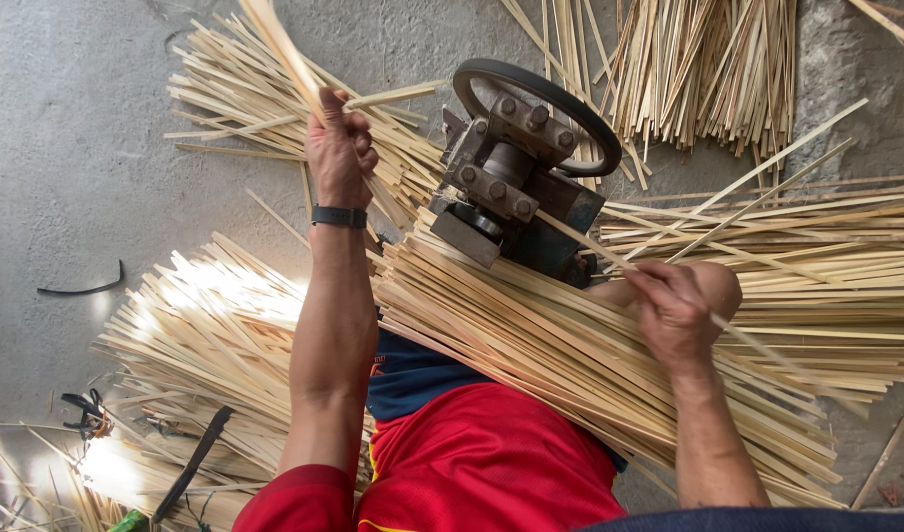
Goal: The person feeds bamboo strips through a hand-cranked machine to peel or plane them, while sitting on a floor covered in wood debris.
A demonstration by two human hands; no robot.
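My left hand (339,148) is closed around a thin pale bamboo strip (282,51) that runs up and left past the frame's top. A dark band sits on that wrist. My right hand (671,307) pinches another bamboo strip (582,239) whose far end meets a small metal splitting machine (512,187) with a black wheel. A thick bundle of bamboo strips (531,345) lies across my lap, over red and blue clothing, under my right forearm.
Heaps of bamboo strips lie all around on the concrete floor (67,148): behind the left hand, at top right (708,69), at right (826,256) and at lower left (196,335). A dark long-bladed knife (191,468) and black clippers (85,412) lie at lower left.
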